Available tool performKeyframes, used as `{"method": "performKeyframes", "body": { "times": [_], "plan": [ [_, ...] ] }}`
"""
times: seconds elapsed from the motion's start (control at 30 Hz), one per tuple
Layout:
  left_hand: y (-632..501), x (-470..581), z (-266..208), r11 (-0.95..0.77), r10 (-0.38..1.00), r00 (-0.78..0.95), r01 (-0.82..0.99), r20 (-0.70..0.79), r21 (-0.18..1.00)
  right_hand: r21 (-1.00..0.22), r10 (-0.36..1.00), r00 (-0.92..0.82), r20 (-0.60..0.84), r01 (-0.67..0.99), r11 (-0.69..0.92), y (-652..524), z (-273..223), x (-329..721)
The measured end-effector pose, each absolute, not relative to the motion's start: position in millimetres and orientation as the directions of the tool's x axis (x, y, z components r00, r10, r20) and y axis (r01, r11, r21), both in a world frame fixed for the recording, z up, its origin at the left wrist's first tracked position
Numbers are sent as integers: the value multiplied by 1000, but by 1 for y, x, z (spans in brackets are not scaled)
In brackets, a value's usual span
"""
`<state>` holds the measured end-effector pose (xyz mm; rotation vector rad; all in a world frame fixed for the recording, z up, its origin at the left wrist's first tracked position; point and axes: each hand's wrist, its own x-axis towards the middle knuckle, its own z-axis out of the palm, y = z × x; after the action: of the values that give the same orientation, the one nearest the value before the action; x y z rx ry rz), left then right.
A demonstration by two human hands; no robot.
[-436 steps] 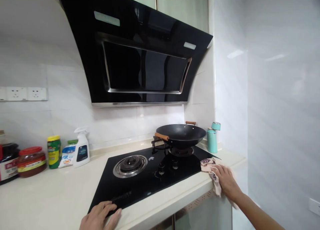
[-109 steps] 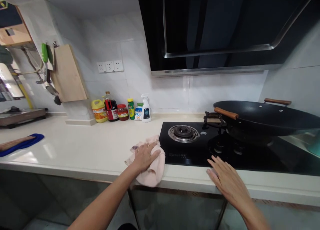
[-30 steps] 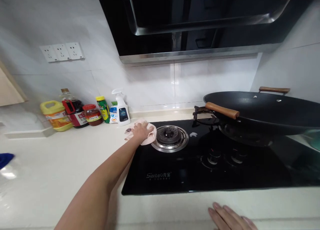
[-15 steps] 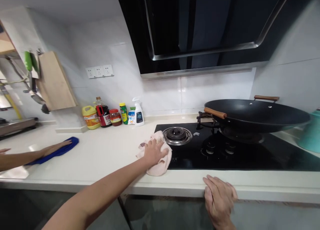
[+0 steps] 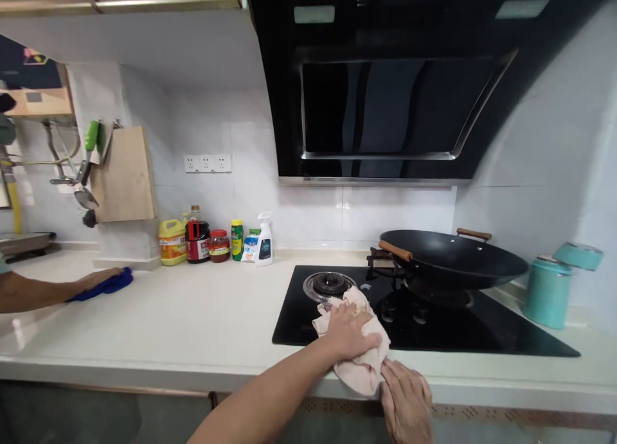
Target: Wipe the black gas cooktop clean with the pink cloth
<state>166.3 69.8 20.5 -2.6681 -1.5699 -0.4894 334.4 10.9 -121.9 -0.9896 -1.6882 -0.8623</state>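
My left hand (image 5: 349, 331) presses a pale pink cloth (image 5: 361, 364) onto the front edge of the black glass stove top (image 5: 457, 331), just in front of the left burner (image 5: 329, 283). The cloth hangs a little over the counter's front edge (image 5: 193, 367). My right hand (image 5: 405, 402) rests flat on that edge, right beside the cloth, and holds nothing. A black wok (image 5: 450, 259) with wooden handles sits on the right burner.
At the far left another person's hand (image 5: 94, 280) rests on a blue cloth (image 5: 110, 283). Bottles, a jar and a spray bottle (image 5: 263, 241) line the back wall. A teal canister (image 5: 547, 291) stands at the right. A black hood (image 5: 385, 78) hangs overhead.
My left hand has slid the pink cloth to the right along the stove's front edge, up to my right hand. The view has tilted up.
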Motion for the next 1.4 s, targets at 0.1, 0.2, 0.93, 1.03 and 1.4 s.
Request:
{"method": "performKeyframes", "body": {
  "times": [0.1, 0.2, 0.93, 1.03, 1.4],
  "plan": [
    [78, 135, 23, -452, 877, 417, 885, 240, 114, 141, 197, -239, 951, 900, 412, 14, -122, 335],
    [87, 89, 29, -322, 932, 296, 942, 211, 100, 88, 243, -204, 948, 906, 415, 11, -121, 333],
    [-49, -86, -1, -50, 941, 28, 997, 338, 58, -51, 405, -157, 901, 887, 458, -13, -108, 329],
    [-28, -87, 13, 35, 974, -52, 996, 222, 82, -47, 418, -170, 893, 886, 461, -14, -107, 332],
    [83, -112, 24, 113, 975, -88, 987, 202, -116, 14, 285, -144, 948, 910, 413, 12, -132, 336]
  ]
}}
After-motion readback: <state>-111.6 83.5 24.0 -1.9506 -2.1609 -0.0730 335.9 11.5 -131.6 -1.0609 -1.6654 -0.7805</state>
